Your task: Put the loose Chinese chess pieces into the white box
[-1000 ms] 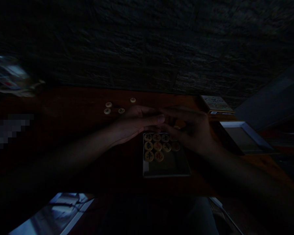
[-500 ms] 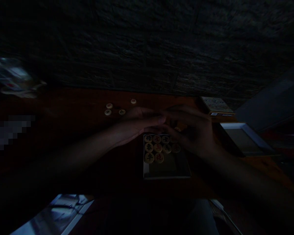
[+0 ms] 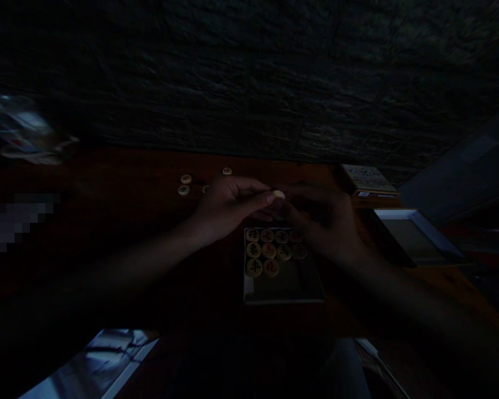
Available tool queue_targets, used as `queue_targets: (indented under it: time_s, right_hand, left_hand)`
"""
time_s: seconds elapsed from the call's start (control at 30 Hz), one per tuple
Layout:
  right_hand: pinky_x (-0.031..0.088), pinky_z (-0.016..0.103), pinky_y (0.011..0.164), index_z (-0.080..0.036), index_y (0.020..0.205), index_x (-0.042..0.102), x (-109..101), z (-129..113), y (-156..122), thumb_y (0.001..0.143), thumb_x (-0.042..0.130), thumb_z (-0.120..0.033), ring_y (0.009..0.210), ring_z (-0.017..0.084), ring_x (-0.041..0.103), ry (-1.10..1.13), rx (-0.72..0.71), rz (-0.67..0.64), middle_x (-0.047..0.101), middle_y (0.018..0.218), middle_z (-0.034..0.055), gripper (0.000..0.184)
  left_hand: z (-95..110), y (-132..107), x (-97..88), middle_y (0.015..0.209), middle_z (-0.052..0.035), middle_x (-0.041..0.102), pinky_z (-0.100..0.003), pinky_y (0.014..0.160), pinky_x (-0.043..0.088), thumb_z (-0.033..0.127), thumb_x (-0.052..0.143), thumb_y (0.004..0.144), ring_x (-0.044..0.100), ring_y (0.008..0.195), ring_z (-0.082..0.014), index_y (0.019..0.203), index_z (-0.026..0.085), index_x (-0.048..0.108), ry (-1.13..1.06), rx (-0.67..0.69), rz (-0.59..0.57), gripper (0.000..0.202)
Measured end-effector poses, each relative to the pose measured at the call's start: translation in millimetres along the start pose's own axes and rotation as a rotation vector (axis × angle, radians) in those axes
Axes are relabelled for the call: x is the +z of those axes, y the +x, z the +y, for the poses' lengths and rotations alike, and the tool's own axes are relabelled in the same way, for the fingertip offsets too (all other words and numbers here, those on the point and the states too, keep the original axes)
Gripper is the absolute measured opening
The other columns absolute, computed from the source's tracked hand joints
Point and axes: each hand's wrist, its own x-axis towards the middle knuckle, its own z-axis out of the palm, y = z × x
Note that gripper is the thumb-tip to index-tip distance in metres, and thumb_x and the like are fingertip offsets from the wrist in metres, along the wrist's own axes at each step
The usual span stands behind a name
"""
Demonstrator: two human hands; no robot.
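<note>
My left hand (image 3: 233, 208) is closed, with a pale round Chinese chess piece (image 3: 279, 195) pinched at its thumb tip. From the other side my right hand (image 3: 326, 219) meets it, thumb and fingers curled about the same piece; its fingertips are dark and partly hidden. Just below the hands lies a shallow box tray (image 3: 285, 286), in which several Chinese chess pieces (image 3: 269, 250) with red and black characters stand in rows. Behind my left hand a few loose pieces (image 3: 183, 190) rest on the wooden table, one partly covered by the hand.
An open, shallow box lid (image 3: 411, 241) lies at the right, with a printed box (image 3: 368, 178) behind it. A clear plastic-looking object (image 3: 25, 130) stands at the far left. A dark stone wall (image 3: 241, 83) closes off the table's back. The scene is very dim.
My left hand has turned and shifted slightly up, bringing the pinched piece into sight between both hands. My right hand has moved a little left. The pieces in the tray have stayed put.
</note>
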Motion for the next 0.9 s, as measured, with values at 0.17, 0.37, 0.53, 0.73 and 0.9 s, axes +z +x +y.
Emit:
queue_targets:
  time_s: [0.17, 0.37, 0.53, 0.73, 0.9]
  right_hand:
    - [0.064, 0.033, 0.071, -0.025, 0.103, 0.087, 4.1, -5.3, 0.8, 0.086, 0.088, -0.045, 0.080, 0.022, 0.079, 0.167, 0.156, 0.035, 0.085, 0.092, 0.0042, 0.026]
    - [0.063, 0.029, 0.063, -0.023, 0.096, 0.087, 3.2, -2.6, 2.1, 0.082, 0.090, -0.050, 0.069, 0.020, 0.077, 0.268, 0.238, 0.087, 0.085, 0.087, 0.0049, 0.030]
    - [0.063, 0.027, 0.064, -0.020, 0.088, 0.085, 4.7, -4.4, 2.6, 0.077, 0.094, -0.049, 0.071, 0.019, 0.078, 0.334, 0.293, 0.078, 0.085, 0.084, 0.0065, 0.033]
    - [0.058, 0.024, 0.054, -0.018, 0.087, 0.084, 5.2, -5.6, 3.2, 0.078, 0.093, -0.049, 0.060, 0.016, 0.073, 0.360, 0.338, 0.053, 0.082, 0.077, 0.0065, 0.033]
    - [0.057, 0.021, 0.053, -0.018, 0.082, 0.083, 5.8, -4.9, 3.0, 0.077, 0.094, -0.046, 0.058, 0.014, 0.071, 0.370, 0.332, 0.021, 0.081, 0.073, 0.0043, 0.030]
  left_hand:
    - [-0.1, -1.3, 0.6, 0.103, -0.0090, 0.085, -0.034, 0.085, 0.069, 0.035, 0.090, 0.083, 0.082, 0.090, -0.0223, 0.104, 0.017, 0.084, 0.059, 0.042, 0.008, 0.029]
    - [-0.1, -0.5, -0.4, 0.107, -0.0092, 0.085, -0.033, 0.083, 0.069, 0.039, 0.088, 0.085, 0.082, 0.089, -0.0221, 0.108, 0.017, 0.084, 0.119, 0.093, 0.018, 0.032]
    - [-1.6, -4.2, 3.2, 0.111, -0.0082, 0.085, -0.032, 0.087, 0.067, 0.034, 0.083, 0.091, 0.082, 0.095, -0.0223, 0.111, 0.019, 0.085, 0.227, 0.174, 0.010, 0.026]
    - [1.5, -5.9, 7.0, 0.108, -0.0069, 0.085, -0.031, 0.087, 0.065, 0.028, 0.083, 0.090, 0.082, 0.096, -0.0215, 0.111, 0.020, 0.085, 0.314, 0.232, 0.050, 0.022]
    - [2.4, -6.9, 7.2, 0.108, -0.0071, 0.085, -0.030, 0.086, 0.064, 0.027, 0.079, 0.092, 0.081, 0.095, -0.0215, 0.109, 0.020, 0.085, 0.385, 0.271, 0.082, 0.019]
